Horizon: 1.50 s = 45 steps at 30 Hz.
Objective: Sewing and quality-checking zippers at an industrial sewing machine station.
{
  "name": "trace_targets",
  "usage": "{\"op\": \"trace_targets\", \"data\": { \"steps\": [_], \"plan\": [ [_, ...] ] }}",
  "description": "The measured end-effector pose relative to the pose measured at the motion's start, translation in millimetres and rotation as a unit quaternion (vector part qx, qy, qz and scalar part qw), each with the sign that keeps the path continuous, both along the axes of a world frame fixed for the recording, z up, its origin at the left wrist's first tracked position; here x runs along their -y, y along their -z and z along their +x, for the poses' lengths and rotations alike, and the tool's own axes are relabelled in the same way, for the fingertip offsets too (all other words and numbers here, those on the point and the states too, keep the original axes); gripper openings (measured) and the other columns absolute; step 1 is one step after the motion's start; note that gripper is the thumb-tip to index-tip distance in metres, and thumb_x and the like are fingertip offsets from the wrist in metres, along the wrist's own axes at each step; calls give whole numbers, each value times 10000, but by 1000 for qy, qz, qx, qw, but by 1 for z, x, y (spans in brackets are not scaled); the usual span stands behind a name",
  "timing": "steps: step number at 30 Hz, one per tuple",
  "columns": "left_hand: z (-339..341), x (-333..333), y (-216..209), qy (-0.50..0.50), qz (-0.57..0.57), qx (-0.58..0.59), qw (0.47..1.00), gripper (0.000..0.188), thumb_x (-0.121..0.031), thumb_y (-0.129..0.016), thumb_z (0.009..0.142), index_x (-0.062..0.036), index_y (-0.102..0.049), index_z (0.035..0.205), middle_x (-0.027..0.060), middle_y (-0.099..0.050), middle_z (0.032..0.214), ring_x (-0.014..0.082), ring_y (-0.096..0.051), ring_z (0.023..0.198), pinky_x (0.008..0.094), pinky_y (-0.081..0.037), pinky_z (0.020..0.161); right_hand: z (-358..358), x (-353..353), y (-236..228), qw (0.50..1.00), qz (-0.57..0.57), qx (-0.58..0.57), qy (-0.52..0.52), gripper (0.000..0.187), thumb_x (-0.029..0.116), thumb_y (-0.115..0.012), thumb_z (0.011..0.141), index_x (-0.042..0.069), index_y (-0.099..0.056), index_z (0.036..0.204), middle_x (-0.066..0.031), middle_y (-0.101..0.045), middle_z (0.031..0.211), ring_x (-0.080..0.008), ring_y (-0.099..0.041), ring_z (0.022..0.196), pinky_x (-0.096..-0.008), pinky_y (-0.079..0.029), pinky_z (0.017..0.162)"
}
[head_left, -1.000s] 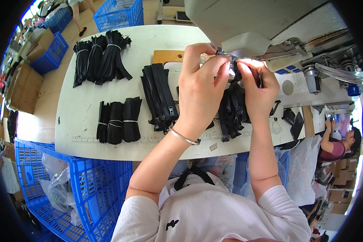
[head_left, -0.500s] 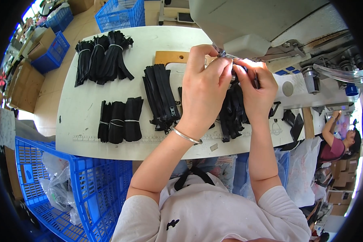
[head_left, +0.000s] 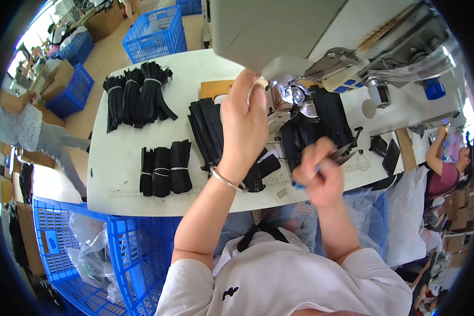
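Note:
My left hand (head_left: 245,116), a bangle on its wrist, is raised beside the needle area of a sewing machine (head_left: 289,97). Its thumb and forefinger come together at the machine head; whatever lies between them is too small to make out. My right hand (head_left: 321,174), smeared by motion, is closed around thread snips (head_left: 343,155) with dark blades and a bit of blue. It hovers over the front of the table, right of the needle. Below and behind the needle lie black zippers (head_left: 329,113). Left of my left hand is a loose bunch of black zippers (head_left: 205,126).
Tied black zipper bundles (head_left: 151,95) and shorter rolled bundles (head_left: 180,166) lie on the white table (head_left: 121,181). A blue crate (head_left: 110,224) with plastic bags stands at the near left. One person (head_left: 31,126) is at far left, another (head_left: 445,168) at right.
My hands were together at the needle; now they are apart. The right has come down toward me with the snips, the left has shifted slightly left. A person has appeared at far left.

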State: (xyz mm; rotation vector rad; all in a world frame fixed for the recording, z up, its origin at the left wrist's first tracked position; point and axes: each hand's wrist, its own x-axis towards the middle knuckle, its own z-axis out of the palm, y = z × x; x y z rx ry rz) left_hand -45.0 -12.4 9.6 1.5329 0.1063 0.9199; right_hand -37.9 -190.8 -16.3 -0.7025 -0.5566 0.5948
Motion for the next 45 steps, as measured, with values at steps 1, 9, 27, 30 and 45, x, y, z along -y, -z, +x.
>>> {"op": "trace_targets", "data": {
  "steps": [1,9,27,30,45],
  "plan": [
    [-3,2,0,-25,51,-5,998,272,31,-502,846,34,-547,1114,179,-600,989,286,-587,853,329,-459,738,-14,0,6,999,-27,-38,-22,96,150,-584,875,65,-546,851,-100,-582,746,-47,-294,446,-222,-257,446],
    [-53,39,9,5,64,-154,986,190,-43,-685,796,7,-651,976,62,-654,910,87,-578,752,222,-441,640,-45,-2,7,984,-153,-42,-85,40,55,-571,806,20,-554,812,-85,-615,710,-46,-365,502,-212,-261,469],
    [-52,52,26,125,-81,-90,985,106,-93,-578,929,-18,-582,854,-38,-468,584,23,-410,484,178,-287,427,21,20,15,953,-20,-298,54,236,143,-511,939,86,-552,1165,-83,-523,1294,-16,-290,443,-180,-269,443],
    [-56,54,20,148,-124,-84,978,127,-115,-571,937,-15,-584,861,-35,-465,572,21,-396,480,179,-280,428,27,13,13,954,-2,-297,31,258,141,-528,930,88,-523,1183,-112,-432,1411,-20,-292,446,-182,-280,448],
    [-92,61,23,146,-85,-147,975,139,-73,-546,941,36,-629,963,6,-581,685,30,-463,550,178,-353,489,13,0,-12,651,-421,475,417,482,194,-705,778,98,-522,1214,-101,-558,996,-233,-591,798,-344,-466,588]
  ]
}}
